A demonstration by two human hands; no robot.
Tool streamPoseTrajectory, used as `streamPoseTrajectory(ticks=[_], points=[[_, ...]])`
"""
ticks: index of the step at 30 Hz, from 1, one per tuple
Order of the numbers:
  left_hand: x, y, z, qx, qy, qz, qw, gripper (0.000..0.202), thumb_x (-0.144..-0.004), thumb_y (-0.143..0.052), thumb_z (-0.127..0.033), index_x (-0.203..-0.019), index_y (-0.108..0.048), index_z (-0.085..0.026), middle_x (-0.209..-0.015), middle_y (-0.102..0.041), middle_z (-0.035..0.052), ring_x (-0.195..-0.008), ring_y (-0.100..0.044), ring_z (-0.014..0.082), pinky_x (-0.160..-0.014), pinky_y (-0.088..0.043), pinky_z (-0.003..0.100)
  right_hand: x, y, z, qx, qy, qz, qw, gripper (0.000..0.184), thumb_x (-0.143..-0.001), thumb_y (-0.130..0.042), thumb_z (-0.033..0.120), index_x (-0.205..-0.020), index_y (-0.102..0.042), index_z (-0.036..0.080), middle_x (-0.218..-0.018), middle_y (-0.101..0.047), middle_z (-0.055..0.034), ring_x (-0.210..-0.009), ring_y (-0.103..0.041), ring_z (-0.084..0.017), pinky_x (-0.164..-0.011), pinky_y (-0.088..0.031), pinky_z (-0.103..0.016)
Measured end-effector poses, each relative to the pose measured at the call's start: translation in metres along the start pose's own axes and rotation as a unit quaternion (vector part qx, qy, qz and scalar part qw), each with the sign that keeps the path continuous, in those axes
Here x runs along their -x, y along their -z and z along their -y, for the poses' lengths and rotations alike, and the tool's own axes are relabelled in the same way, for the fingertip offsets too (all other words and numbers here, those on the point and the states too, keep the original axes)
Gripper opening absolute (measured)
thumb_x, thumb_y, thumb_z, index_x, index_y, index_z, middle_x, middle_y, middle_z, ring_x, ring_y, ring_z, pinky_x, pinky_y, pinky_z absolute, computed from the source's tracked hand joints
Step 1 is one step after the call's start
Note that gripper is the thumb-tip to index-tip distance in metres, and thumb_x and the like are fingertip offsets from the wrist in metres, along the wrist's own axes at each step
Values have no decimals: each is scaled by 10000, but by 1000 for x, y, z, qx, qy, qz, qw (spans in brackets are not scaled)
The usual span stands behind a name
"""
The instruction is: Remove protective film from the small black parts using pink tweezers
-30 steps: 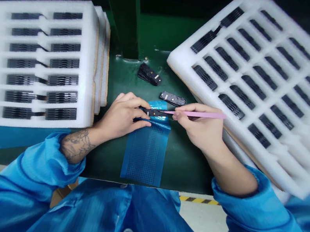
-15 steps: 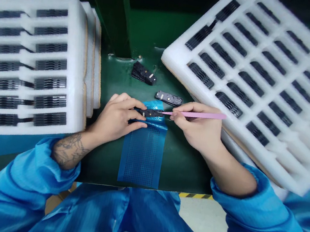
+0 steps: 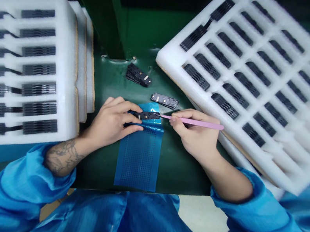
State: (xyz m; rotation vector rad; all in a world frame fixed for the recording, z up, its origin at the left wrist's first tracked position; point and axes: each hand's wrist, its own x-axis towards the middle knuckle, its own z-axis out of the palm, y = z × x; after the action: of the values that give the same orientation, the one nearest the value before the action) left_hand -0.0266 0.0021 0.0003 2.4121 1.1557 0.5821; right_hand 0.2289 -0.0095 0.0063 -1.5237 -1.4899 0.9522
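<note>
My left hand is closed on one end of a small black electronic part, pinning it on a blue perforated sheet. Between the thumb and fingers of my right hand are pink tweezers, held almost level. Their thin tip meets the right end of the black part. Just beyond it lies a similar black part with metal spots. Farther back and to the left is a small fanned stack of black parts.
At the left stand stacked white foam trays with rows of black parts in their slots. Another white foam tray sits tilted at the right, some slots holding black parts. A green post rises behind the green table.
The view has shifted slightly, so the trays and table appear a little farther left. Both hands keep their grips, and the tweezers' tip stays at the part's right end.
</note>
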Motion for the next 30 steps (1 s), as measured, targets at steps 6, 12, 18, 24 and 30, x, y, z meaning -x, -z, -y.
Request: streamPoseTrajectory(ticks=[6,12,18,24,30], points=[[0,0,0,-4,-3,-2,1000,166,-908,-720,-408,-909,-780,-253,-1161,-738,26,-934,-615,204,-805,-395,394,0,-1,0,13,5,-11,1000,31,-799,-765,235,-806,-780,208,-782,-781,-36,-668,-698,-178,-599,-567,-297],[-1,0,-1,-7,-2,-4,1000,152,-904,-727,-399,-899,-785,-259,-1154,-740,21,-921,-603,205,-797,-394,389,0,-2,0,21,11,-12,1000,25,-798,-758,221,-798,-778,206,-769,-779,-33,-673,-705,-184,-615,-583,-304],[-1,0,-1,-5,0,-5,1000,157,-911,-720,-401,-898,-787,-259,-1146,-744,20,-916,-603,201,-795,-396,390,0,-3,-1,10,9,-11,1000,34,-799,-754,227,-808,-779,206,-777,-781,-33,-678,-707,-182,-613,-579,-299],[0,0,0,-3,1,-4,1000,145,-907,-726,-399,-900,-786,-267,-1153,-744,14,-922,-605,198,-795,-391,391,0,-3,0,18,5,-10,1000,47,-794,-752,242,-795,-777,202,-765,-778,-38,-655,-697,-180,-568,-555,-289],[-2,0,-1,-3,2,-2,1000,132,-907,-729,-384,-904,-785,-264,-1143,-748,12,-921,-610,198,-802,-400,393,-1,-4,0,7,18,-7,1000,48,-804,-742,234,-797,-773,199,-780,-782,-39,-688,-712,-182,-605,-573,-291]])
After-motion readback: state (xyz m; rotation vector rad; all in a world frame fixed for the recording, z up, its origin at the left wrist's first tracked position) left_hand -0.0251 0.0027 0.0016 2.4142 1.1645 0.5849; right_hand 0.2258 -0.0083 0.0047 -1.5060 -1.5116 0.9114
